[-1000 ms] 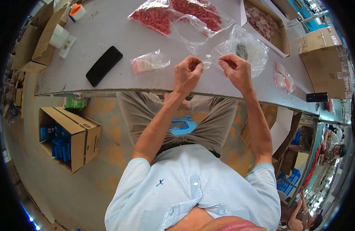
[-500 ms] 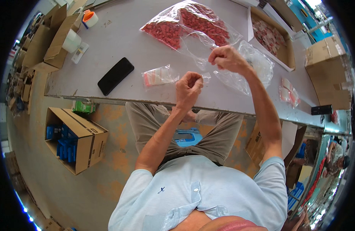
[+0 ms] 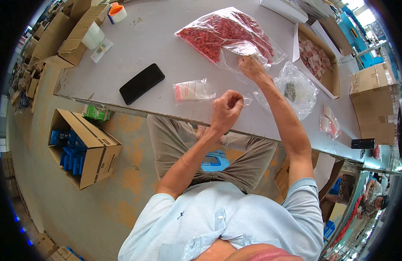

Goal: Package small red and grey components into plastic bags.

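Observation:
My left hand (image 3: 227,109) is closed near the table's front edge, pinching a small clear plastic bag (image 3: 247,100) whose edge sticks out past the fingers. Farther out, my right hand (image 3: 252,68) reaches to the mouth of a large clear bag (image 3: 225,37) full of small red pieces. Its fingertips are covered by the film and the hand itself, so their grip does not show. Left of my left hand lies a packet of flat clear bags with a red stripe (image 3: 193,90). Beside my right forearm is a crumpled clear bag (image 3: 296,90) with small dark metallic pieces in it.
A black phone (image 3: 141,84) lies at the left. An open box (image 3: 336,82) with filled small bags stands at the right, near another packet (image 3: 329,122) and a black object (image 3: 363,143). A tape roll (image 3: 117,13) and carton (image 3: 64,37) sit far left. A floor carton (image 3: 103,161) holds blue packs.
My right hand has moved from above the table in to the large bag's mouth. My left hand keeps its pinch on the small bag. The whole view has shifted slightly.

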The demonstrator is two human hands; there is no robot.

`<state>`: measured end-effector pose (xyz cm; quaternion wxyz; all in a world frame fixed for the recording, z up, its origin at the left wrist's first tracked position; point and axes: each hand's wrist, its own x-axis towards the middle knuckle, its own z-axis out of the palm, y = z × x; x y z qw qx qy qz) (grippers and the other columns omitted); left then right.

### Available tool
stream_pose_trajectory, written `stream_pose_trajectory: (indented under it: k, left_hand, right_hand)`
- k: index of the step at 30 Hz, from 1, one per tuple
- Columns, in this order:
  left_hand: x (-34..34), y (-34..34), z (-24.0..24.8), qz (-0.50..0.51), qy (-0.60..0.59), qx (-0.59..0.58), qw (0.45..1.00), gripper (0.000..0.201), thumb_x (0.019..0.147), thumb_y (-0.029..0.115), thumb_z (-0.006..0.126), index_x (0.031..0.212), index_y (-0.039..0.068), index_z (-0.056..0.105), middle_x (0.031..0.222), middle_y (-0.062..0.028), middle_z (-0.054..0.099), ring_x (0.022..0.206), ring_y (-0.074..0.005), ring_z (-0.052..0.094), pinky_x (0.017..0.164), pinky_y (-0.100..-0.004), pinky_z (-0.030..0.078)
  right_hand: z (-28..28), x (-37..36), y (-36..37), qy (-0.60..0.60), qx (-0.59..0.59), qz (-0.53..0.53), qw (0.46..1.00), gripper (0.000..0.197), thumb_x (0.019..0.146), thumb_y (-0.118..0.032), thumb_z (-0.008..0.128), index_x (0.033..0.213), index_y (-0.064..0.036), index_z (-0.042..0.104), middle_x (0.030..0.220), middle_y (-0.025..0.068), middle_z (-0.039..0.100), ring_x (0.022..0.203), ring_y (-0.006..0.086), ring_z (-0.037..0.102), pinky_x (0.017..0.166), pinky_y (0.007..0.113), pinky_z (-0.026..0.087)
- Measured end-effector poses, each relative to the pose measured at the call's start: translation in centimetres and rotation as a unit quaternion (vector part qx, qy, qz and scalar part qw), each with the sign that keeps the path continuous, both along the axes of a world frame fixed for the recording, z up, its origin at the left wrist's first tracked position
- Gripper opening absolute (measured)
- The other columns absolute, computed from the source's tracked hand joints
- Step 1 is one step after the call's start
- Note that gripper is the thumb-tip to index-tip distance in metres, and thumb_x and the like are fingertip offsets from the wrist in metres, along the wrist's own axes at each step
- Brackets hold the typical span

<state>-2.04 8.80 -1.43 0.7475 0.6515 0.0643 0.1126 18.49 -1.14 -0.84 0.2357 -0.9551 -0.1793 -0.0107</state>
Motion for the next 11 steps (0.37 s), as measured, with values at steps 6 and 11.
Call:
stream_pose_trajectory:
  k: [6,11]
  left_hand:
    - [-0.1,0.4,-0.4,0.000,-0.009,0.037,0.999,0.006,0.095,0.002,0.069,0.100,-0.001,0.070,0.079,0.0003,0.069,0.072,-0.0041,0.061,0.065,-0.0210,0.051]
    - [0.3,-0.5,0.3,-0.014,-0.024,0.043,0.999,0.005,0.096,0.003,0.069,0.099,-0.001,0.071,0.079,0.0009,0.068,0.071,-0.0030,0.060,0.064,-0.0207,0.051]
  right_hand:
    - [-1.6,4.7,0.9,-0.217,-0.008,0.086,0.972,0.044,0.095,-0.041,0.067,0.128,-0.0114,0.067,0.125,0.0135,0.071,0.114,0.0367,0.067,0.100,0.052,0.053]
    - [6.1,2.7,2.5,-0.082,-0.108,0.045,0.990,0.061,0.091,-0.051,0.070,0.140,-0.0150,0.064,0.144,0.0161,0.061,0.134,0.0325,0.056,0.114,0.046,0.044]
